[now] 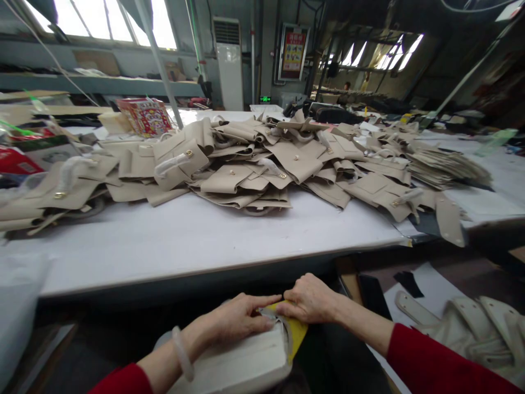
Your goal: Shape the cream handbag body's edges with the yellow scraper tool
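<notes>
Below the table's front edge, a whitish block-like object (241,355) with rounded edges lies in front of me. Yellow material (298,334) with a grey inner side wraps over its far right corner. My left hand (235,317) rests on top of the block, index finger and thumb stretched toward that corner. With fingers curled in, my right hand (309,300) pinches the yellow material at its upper edge. The tips of both hands nearly meet there. What lies beneath the right fingers is hidden.
A long white table (197,241) runs across ahead, bearing a heap of beige bag pieces (295,158) with wrapped handles. A red patterned bag (145,116) stands behind at left. More pale strap-like pieces (471,323) lie at lower right. Plastic sheeting (20,306) hangs at left.
</notes>
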A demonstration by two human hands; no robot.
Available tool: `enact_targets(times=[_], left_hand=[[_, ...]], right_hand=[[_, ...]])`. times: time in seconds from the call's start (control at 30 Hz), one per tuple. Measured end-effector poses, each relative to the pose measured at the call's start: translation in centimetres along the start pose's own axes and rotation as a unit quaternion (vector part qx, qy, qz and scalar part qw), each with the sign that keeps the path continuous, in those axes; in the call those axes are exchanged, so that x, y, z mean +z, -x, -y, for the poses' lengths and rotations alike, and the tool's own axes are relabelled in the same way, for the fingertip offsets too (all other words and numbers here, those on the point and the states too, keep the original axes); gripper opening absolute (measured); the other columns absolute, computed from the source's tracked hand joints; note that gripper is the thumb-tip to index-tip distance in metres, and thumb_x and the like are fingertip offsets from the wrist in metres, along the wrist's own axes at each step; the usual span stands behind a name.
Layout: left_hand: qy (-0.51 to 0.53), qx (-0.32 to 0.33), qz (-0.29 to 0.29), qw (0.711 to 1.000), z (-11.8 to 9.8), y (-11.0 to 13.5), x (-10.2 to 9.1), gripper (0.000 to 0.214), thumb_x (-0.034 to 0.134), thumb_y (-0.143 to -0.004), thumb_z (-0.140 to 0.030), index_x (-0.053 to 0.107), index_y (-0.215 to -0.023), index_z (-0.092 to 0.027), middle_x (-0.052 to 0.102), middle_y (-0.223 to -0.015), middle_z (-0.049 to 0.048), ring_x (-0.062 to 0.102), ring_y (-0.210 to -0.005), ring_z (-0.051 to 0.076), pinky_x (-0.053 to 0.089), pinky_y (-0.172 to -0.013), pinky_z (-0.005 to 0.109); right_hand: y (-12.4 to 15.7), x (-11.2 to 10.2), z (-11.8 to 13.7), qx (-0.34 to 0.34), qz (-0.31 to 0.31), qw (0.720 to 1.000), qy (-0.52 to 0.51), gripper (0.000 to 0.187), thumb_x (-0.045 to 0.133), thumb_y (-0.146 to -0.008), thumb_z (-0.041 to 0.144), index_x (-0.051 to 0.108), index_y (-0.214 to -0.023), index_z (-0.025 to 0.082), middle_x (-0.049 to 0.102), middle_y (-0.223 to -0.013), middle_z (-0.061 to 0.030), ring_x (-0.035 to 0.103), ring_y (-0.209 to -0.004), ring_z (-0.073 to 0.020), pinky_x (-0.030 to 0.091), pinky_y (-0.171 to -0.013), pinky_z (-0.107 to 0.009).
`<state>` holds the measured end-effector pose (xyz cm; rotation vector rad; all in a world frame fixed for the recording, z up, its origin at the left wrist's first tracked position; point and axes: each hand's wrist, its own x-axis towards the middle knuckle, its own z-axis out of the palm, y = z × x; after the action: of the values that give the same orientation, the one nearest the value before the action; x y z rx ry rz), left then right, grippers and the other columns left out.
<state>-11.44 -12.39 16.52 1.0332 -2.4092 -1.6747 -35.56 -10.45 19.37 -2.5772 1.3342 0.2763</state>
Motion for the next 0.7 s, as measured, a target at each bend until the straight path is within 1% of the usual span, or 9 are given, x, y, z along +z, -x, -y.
enact_targets(times=[0.07,0.13,0.23,0.3,0.4,0.53,0.6,0.7], left_hand=[[0.003,0.002,0.005,1.000,-0.4,0.1,-0.2,0.058,0.062,-0.090,-0.039,0.049,-0.147,-0.041,0.074,-0.092,-0.0038,0.058,-0.074,0.017,0.043,-0.071,0.027],[0.013,0.005,0.010,1.000,-0.7,0.2,-0.4,0.056,0.062,-0.091,-0.038,0.052,-0.145,-0.039,0.076,-0.104,-0.0029,0.064,-0.085,0.021,0.045,-0.078,0.028],[0.031,0.017,0.020,0.999,-1.0,0.3,-0.5,0.049,0.061,-0.093,-0.036,0.056,-0.142,-0.041,0.075,-0.116,-0.0040,0.066,-0.098,0.023,0.046,-0.087,0.029],[0.033,0.022,0.023,0.999,-1.0,0.4,-0.5,0.045,0.060,-0.094,-0.037,0.059,-0.139,-0.042,0.075,-0.114,-0.0044,0.067,-0.097,0.023,0.046,-0.086,0.029],[0.019,0.023,0.027,0.999,-0.9,0.4,-0.5,0.042,0.059,-0.095,-0.039,0.061,-0.137,-0.041,0.076,-0.109,-0.0034,0.068,-0.094,0.023,0.046,-0.083,0.029],[0.009,0.033,0.028,0.999,-0.9,0.5,-0.4,0.040,0.056,-0.097,-0.039,0.061,-0.138,-0.040,0.074,-0.119,-0.0035,0.067,-0.096,0.022,0.045,-0.080,0.026],[-0.008,0.039,0.029,0.999,-1.0,0.5,-0.4,0.037,0.054,-0.099,-0.040,0.063,-0.134,-0.039,0.074,-0.115,-0.0033,0.066,-0.091,0.020,0.044,-0.076,0.025],[-0.047,0.045,0.024,0.998,-1.2,0.5,-0.2,0.033,0.049,-0.101,-0.044,0.066,-0.129,-0.037,0.075,-0.101,-0.0027,0.062,-0.078,0.018,0.042,-0.071,0.026]], right_hand=[[-0.2,0.0,-0.1,-0.009,0.004,1.000,0.008,0.064,0.036,-0.101,0.062,0.076,-0.075,0.019,0.079,-0.074,-0.0121,0.077,-0.071,-0.0265,0.018,-0.053,-0.036],[-0.4,0.1,-0.3,-0.017,0.005,1.000,0.016,0.065,0.035,-0.102,0.062,0.075,-0.075,0.019,0.079,-0.073,-0.0114,0.077,-0.070,-0.0257,0.018,-0.053,-0.036],[-0.7,0.3,-0.5,-0.034,0.006,0.999,0.024,0.068,0.032,-0.102,0.065,0.075,-0.074,0.019,0.078,-0.071,-0.0112,0.076,-0.068,-0.0251,0.017,-0.053,-0.036],[-0.9,0.4,-0.6,-0.044,0.007,0.999,0.029,0.070,0.030,-0.101,0.067,0.074,-0.074,0.019,0.078,-0.070,-0.0115,0.076,-0.068,-0.0257,0.016,-0.053,-0.036],[-1.0,0.4,-0.6,-0.050,0.012,0.998,0.032,0.070,0.031,-0.101,0.066,0.074,-0.074,0.019,0.078,-0.071,-0.0116,0.076,-0.068,-0.0261,0.016,-0.052,-0.036],[-0.7,0.5,-0.5,-0.049,0.020,0.998,0.028,0.069,0.030,-0.103,0.063,0.075,-0.074,0.019,0.078,-0.070,-0.0107,0.076,-0.066,-0.0244,0.017,-0.052,-0.036],[-0.5,0.8,-0.4,-0.045,0.024,0.998,0.026,0.069,0.030,-0.103,0.064,0.075,-0.075,0.019,0.078,-0.071,-0.0108,0.076,-0.067,-0.0249,0.018,-0.052,-0.036],[-0.3,1.4,-0.2,-0.033,0.026,0.999,0.024,0.071,0.027,-0.103,0.064,0.075,-0.077,0.019,0.078,-0.072,-0.0112,0.076,-0.068,-0.0271,0.019,-0.053,-0.036]])
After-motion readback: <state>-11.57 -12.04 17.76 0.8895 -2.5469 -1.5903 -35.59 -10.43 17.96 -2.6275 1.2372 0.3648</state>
